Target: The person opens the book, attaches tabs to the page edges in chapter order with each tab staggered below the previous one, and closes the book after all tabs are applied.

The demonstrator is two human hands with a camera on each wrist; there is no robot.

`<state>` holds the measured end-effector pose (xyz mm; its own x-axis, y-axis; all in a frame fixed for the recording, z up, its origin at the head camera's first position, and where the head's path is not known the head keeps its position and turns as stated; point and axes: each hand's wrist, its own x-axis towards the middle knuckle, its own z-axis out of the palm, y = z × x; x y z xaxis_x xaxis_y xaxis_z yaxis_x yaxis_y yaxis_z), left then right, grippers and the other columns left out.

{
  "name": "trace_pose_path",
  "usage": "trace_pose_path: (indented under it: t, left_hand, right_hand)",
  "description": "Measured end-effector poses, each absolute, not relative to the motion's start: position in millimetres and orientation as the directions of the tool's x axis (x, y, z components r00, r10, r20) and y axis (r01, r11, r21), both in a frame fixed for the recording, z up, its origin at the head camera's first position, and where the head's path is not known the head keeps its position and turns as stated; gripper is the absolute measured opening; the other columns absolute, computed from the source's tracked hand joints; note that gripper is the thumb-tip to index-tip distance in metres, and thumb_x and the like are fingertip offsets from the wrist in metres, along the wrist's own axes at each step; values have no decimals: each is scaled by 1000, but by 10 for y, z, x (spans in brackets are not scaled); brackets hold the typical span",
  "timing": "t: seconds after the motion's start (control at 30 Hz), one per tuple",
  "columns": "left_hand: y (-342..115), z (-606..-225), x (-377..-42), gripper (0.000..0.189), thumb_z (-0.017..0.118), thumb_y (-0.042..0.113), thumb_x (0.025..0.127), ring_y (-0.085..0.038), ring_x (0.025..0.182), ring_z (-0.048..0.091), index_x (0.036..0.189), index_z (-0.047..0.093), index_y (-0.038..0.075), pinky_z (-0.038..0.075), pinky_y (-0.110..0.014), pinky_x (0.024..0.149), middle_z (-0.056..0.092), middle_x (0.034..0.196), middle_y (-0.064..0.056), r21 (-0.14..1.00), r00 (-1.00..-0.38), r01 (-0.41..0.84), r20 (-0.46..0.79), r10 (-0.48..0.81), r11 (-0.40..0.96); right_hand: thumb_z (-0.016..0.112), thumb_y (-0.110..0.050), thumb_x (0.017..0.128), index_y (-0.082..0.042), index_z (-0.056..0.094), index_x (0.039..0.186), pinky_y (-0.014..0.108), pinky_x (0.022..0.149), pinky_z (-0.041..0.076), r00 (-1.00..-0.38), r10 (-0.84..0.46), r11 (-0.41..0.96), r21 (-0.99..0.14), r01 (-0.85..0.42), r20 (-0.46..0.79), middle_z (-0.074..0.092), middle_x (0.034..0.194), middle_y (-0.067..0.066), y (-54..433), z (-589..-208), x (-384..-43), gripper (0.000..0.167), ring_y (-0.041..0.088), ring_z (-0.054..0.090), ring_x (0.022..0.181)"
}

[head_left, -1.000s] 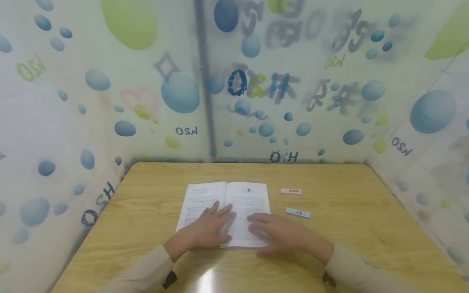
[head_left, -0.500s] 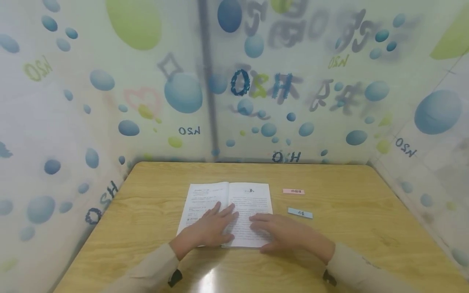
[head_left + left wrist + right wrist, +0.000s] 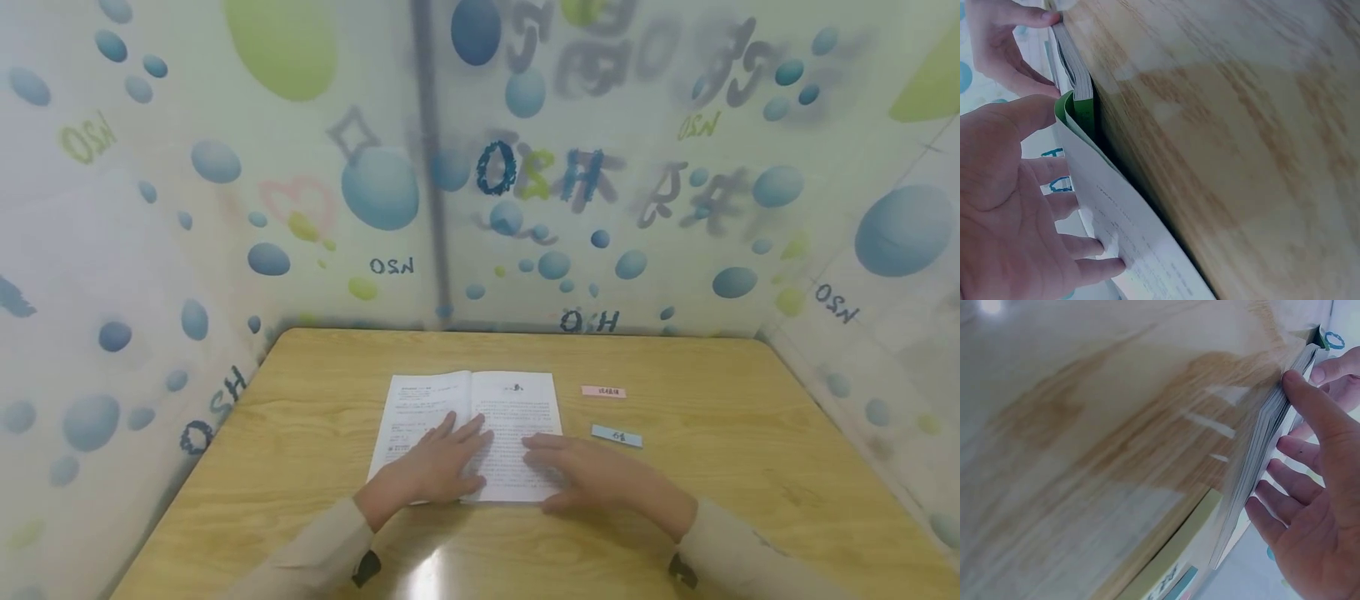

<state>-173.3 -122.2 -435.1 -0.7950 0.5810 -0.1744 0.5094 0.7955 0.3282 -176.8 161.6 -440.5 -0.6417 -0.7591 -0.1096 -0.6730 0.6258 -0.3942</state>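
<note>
Book [image 3: 504, 408] lies open on table [image 3: 712, 442], left of pink slip [image 3: 603, 392] and blue slip [image 3: 617, 436]. Right hand [image 3: 600, 473] edges slightly toward book's right side; left hand [image 3: 435, 468] stays across middle. Fingers on both extended, apart, gripping nothing. I judge change minor: book remains open.

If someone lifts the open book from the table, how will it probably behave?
The open book would likely sag, since its left side looks thin and curved. Its thicker right-hand page block may make that side heavier. Rolling seems unlikely: it lies spread on the table.
</note>
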Motion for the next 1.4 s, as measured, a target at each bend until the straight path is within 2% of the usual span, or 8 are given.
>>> trace_pose_path:
  t: [0.27, 0.57, 0.9, 1.13, 1.4]
  left_hand:
    - [-1235, -4375, -1752, 67, 64, 41, 99, -52, 146, 17, 157, 41, 13, 27, -67, 111, 23, 166, -11, 328, -792, 514, -171, 585, 792]
    - [-1281, -4397, -1748, 66, 62, 40, 100, -50, 147, 17, 157, 40, 14, 26, -63, 113, 23, 166, -11, 307, -781, 547, -149, 607, 779]
    - [-1317, -4355, -1673, 64, 57, 37, 103, -52, 146, 15, 159, 37, 13, 24, -64, 113, 22, 165, -14, 319, -781, 539, -156, 604, 780]
    - [-1301, -4315, -1632, 64, 58, 35, 103, -54, 145, 15, 159, 36, 12, 24, -66, 113, 22, 165, -15, 332, -788, 523, -163, 594, 785]
    - [-1287, -4315, -1621, 65, 59, 34, 102, -55, 145, 14, 159, 36, 11, 23, -67, 112, 21, 165, -16, 332, -790, 519, -165, 591, 787]
  right_hand:
    - [77, -42, 90, -16, 57, 146, 45, 115, 33, -655, -741, 647, -419, -637, -148, 40, 158, -1, 1612, -4389, -1776, 65, 21, 35, 145]
    - [75, -48, 89, -18, 58, 145, 46, 114, 34, -642, -744, 649, -420, -634, -182, 41, 158, -2, 1620, -4368, -1829, 66, 22, 35, 145]
    - [76, -30, 92, -13, 63, 139, 44, 110, 40, -614, -780, 607, -379, -699, -117, 51, 150, 3, 1676, -4358, -1863, 52, 24, 47, 137]
    - [76, -25, 91, -14, 65, 137, 43, 107, 44, -635, -766, 624, -348, -700, -99, 56, 145, 0, 1682, -4341, -1866, 49, 23, 52, 133]
    - [77, -20, 87, -8, 66, 134, 43, 105, 46, -627, -778, 602, -330, -727, -40, 59, 141, 5, 1663, -4277, -1889, 50, 25, 54, 130]
